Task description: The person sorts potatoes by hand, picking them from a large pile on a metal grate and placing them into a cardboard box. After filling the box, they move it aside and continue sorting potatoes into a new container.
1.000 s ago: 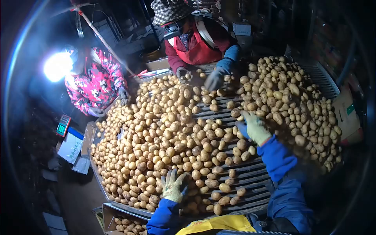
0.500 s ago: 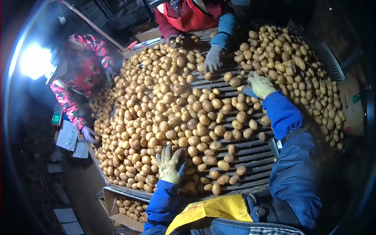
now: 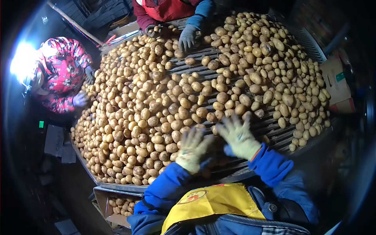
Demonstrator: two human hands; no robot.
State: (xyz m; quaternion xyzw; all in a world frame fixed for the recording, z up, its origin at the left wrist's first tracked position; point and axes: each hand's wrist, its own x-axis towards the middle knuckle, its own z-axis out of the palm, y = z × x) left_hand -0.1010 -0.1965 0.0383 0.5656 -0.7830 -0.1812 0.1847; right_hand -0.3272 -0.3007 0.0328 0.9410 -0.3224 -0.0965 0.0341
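My left hand point(image 3: 192, 150), in a pale yellow glove, has its fingers spread at the lower edge of a wide heap of potatoes point(image 3: 133, 125). Close to its right, my right hand point(image 3: 238, 137) wears a similar glove with blue on it, fingers apart and slightly blurred. Neither hand holds a potato. Both are over the dark slatted surface point(image 3: 231, 164), just below a band of loose potatoes. To the right of my right hand a second heap point(image 3: 290, 78) spreads over the slats.
Across the table a person in a red apron point(image 3: 168, 9) has gloved hands at the potatoes. Another person in a patterned jacket point(image 3: 62, 74) reaches in from the left. A box of potatoes point(image 3: 102, 203) stands below the near left edge; a cardboard box point(image 3: 337, 82) is at right.
My right hand has come down and left from the far slats, close to my left hand. My left hand has moved right. The view has shifted, and potatoes now lie more thickly across the slats' middle.
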